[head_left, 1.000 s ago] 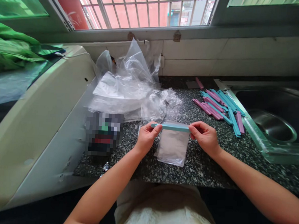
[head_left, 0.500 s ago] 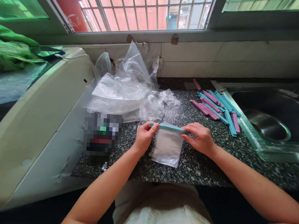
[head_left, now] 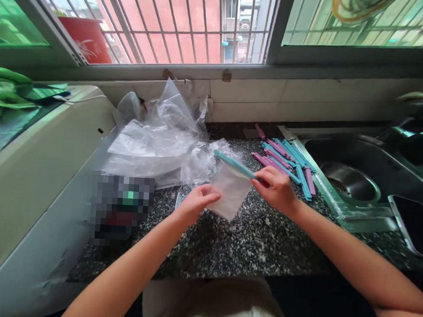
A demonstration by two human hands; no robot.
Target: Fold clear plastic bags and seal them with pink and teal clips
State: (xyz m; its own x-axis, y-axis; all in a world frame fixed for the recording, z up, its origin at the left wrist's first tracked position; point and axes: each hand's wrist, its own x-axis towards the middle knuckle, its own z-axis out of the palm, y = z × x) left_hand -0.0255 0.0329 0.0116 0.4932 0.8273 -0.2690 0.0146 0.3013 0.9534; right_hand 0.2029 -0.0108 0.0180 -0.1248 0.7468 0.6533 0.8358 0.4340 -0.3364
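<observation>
A teal bag clip [head_left: 233,162] runs along the top edge of a small clear plastic bag [head_left: 232,194], tilted down toward the right. My right hand [head_left: 277,189] is closed around the clip's right end. At the bag's left edge, my left hand [head_left: 195,204] pinches the plastic between thumb and fingers. The bag looks flat and hangs over the speckled counter. Just right of my right hand lies a pile of teal and pink clips [head_left: 290,158].
Crumpled clear plastic bags [head_left: 155,140] cover the counter's back left. A pixelated object [head_left: 122,208] sits in front of them. To the right are a steel sink [head_left: 305,145] and a phone [head_left: 413,223]. A white appliance [head_left: 54,153] stands at left, below the barred window.
My left hand has let go of the clip's left end and moved down to the bag's side. The clip and bag have tilted, right end lower. The camera view has shifted.
</observation>
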